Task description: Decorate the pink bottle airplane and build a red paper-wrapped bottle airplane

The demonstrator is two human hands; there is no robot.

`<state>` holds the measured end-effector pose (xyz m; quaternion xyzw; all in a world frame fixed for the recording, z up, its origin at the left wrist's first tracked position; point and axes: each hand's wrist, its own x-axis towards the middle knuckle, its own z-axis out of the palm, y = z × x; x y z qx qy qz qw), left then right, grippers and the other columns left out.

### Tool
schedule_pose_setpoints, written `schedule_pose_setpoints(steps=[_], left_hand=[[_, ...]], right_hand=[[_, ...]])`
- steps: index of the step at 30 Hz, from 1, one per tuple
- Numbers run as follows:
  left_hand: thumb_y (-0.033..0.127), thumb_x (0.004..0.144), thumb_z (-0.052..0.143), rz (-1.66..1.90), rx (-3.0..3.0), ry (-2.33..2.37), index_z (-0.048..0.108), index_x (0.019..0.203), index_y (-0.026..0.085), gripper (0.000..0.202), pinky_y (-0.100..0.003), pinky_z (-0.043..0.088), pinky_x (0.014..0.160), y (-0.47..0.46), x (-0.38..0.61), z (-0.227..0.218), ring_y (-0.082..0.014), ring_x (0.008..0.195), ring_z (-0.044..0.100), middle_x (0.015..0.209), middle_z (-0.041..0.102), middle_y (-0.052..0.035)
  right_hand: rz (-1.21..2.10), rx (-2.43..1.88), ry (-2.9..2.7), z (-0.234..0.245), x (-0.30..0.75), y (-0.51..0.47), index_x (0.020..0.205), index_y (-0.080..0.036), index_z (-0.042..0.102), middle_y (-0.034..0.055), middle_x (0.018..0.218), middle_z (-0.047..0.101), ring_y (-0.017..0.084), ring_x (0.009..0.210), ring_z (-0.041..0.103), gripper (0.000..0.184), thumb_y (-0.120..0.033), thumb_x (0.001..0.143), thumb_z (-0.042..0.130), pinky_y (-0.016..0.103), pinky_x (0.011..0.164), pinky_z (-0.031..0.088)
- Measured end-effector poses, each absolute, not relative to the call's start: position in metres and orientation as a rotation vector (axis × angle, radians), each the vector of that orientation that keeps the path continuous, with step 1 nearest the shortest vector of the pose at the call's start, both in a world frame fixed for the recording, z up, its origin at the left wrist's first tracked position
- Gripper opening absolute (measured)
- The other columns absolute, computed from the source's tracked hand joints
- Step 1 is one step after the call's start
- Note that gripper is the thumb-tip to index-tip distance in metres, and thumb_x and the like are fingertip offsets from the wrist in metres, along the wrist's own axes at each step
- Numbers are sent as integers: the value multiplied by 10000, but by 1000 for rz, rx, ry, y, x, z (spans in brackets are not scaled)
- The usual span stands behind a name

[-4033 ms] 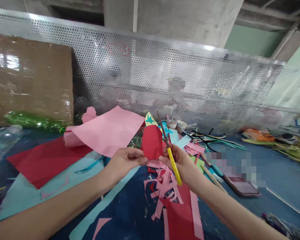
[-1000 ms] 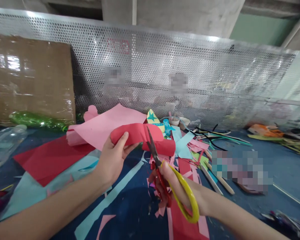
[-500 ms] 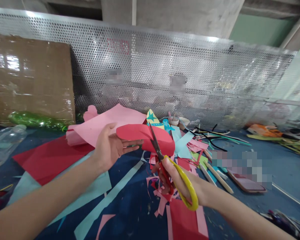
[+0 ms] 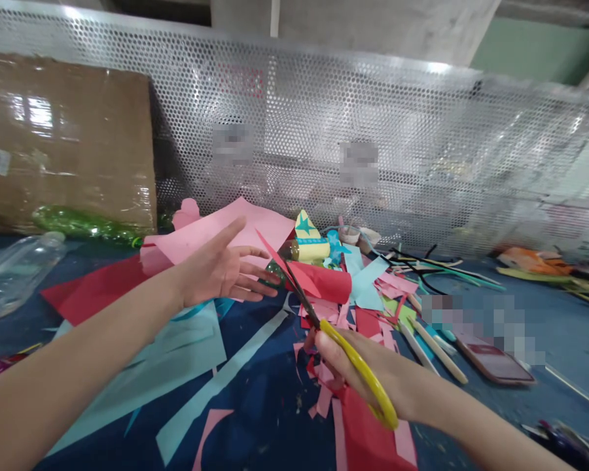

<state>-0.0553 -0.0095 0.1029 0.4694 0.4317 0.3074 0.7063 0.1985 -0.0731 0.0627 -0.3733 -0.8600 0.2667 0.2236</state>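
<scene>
My right hand [image 4: 346, 360] grips scissors [image 4: 307, 304] with yellow and red handles, the dark blades pointing up and left. A red paper piece [image 4: 266, 245], seen nearly edge-on, lies along the blades; whether blades or fingers hold it, I cannot tell. My left hand [image 4: 226, 268] is open to the left of the blade tips, fingers spread and holding nothing. Behind the blades lies a red paper roll [image 4: 336, 282], with something green and glassy at its left end. Past it is a bottle-like object wrapped in yellow paper [image 4: 314, 248], beside a yellow piece with a teal star [image 4: 305, 226].
Pink sheets [image 4: 216, 222], a red sheet [image 4: 95, 284] and light blue paper [image 4: 177, 356] cover the left. Paper scraps [image 4: 324, 396] surround my right hand. To the right are wooden sticks [image 4: 439, 353] and a phone [image 4: 495, 356]. A perforated metal panel [image 4: 299, 118] and cardboard [image 4: 69, 137] stand behind.
My left hand has turned and spread its fingers. The red paper piece has tilted from broadside to nearly edge-on, uncovering the yellow-wrapped object. The view has shifted slightly left.
</scene>
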Motion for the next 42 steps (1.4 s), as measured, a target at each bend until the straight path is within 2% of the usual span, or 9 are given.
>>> schedule_pose_setpoints(steps=[6,9,11,17,23,29,33,37,42], left_hand=[[775,703,510,690,1036,991,636,1084,141,750,-384,505,878,-19,-48,104,-344,1114,609,1112,713,-147],[585,690,700,705,1105,1132,670,1086,206,549,-320,494,906,-22,-45,104,-303,1220,541,1186,696,-61],[444,670,768,674,1179,1118,659,1138,251,517,-296,487,912,-23,-44,104,-284,1242,527,1222,681,-24],[216,663,786,603,1228,996,557,1270,254,649,-348,480,913,-22,-41,104,-282,1210,565,1336,603,-76],[285,631,828,679,1219,1154,570,1171,212,603,-365,472,876,-21,-35,97,-288,1105,626,1176,689,-90],[361,664,795,743,1241,1148,651,972,184,383,-323,461,821,-25,-31,98,-239,992,638,999,727,-55],[391,677,779,738,1217,1139,693,915,161,342,-276,449,731,-30,-26,102,-189,846,619,897,724,-46],[351,748,712,803,1235,1178,709,884,144,247,-244,406,646,-32,-24,103,-149,726,578,825,703,-36],[324,745,696,859,1225,1202,704,864,140,219,-260,412,672,-33,-23,101,-160,736,588,819,702,-39]], right_hand=[[594,-1012,-2574,62,197,-77,802,-221,512,34,685,614,172,543,594,522,-560,984,159,291,507,482],[631,-1054,-2585,64,197,-80,836,-219,507,49,708,626,195,585,618,513,-580,976,171,314,546,495],[689,-1121,-2573,66,199,-80,827,-224,499,57,722,628,206,614,621,513,-595,968,174,326,570,498],[886,-1098,-2559,68,203,-73,794,-216,487,29,664,555,162,535,539,583,-635,947,111,294,530,463],[812,-1066,-2579,68,204,-71,800,-222,437,47,700,541,187,591,536,638,-683,902,9,339,603,489],[905,-1121,-2554,72,207,-75,750,-247,464,45,737,573,205,644,557,541,-608,947,112,364,641,497],[1019,-1135,-2532,73,208,-76,764,-256,471,31,750,578,202,677,560,511,-608,951,151,371,682,508],[1004,-1135,-2540,73,207,-76,753,-245,447,29,735,565,196,659,545,518,-606,952,133,359,656,494],[961,-1139,-2549,74,207,-78,761,-244,444,22,738,561,181,650,532,510,-601,958,137,329,638,486]])
